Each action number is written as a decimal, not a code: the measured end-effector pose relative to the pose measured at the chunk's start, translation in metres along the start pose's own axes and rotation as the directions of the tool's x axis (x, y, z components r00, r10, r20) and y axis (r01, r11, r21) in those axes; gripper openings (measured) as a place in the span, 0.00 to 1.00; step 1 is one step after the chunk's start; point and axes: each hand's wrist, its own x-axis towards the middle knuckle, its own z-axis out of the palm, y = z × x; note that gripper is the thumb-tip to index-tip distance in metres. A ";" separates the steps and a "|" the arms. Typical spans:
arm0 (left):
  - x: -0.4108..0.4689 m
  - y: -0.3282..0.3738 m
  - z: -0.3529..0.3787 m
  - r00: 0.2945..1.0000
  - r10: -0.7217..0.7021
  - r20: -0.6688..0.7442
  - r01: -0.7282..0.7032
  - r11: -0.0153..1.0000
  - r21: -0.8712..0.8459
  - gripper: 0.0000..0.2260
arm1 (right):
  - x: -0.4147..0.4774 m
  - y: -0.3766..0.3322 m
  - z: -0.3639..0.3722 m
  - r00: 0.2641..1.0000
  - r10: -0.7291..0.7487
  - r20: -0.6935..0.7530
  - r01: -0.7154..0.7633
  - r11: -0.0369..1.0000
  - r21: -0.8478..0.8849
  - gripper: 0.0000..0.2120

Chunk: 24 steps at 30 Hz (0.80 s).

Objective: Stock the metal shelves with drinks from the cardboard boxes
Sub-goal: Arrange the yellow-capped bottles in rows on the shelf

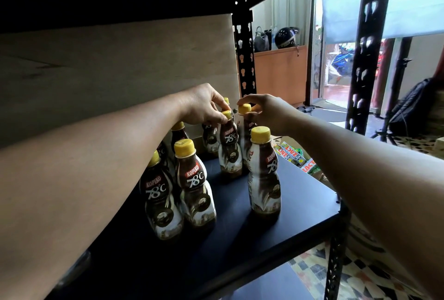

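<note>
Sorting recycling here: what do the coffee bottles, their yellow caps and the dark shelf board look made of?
Brown-and-white Kopiko coffee bottles: likely plastic under glossy printed sleeves that catch highlights. Round yellow screw caps: probably plastic, by their dull opaque sheen. Flat dark shelf board: smooth, faintly reflective; laminate or painted metal, unclear.

The Kopiko bottles (196,186) wore brown-and-white swirled labels with red name bands and yellow caps (183,147). The shelf (276,234) was matte black, like its perforated upright (367,59). The back panel (120,59) was pale wood grain; the floor (360,275) showed multicoloured geometric tiles.
</note>
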 end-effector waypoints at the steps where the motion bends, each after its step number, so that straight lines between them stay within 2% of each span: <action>1: 0.000 0.000 0.000 1.000 0.000 -0.001 0.000 1.000 0.004 0.14 | -0.001 0.001 0.000 1.000 0.000 -0.002 0.000 1.000 0.004 0.18; 24: -0.001 0.004 -0.001 1.000 0.004 0.021 -0.004 1.000 0.025 0.15 | -0.003 0.001 0.000 1.000 0.013 -0.002 -0.013 1.000 0.005 0.20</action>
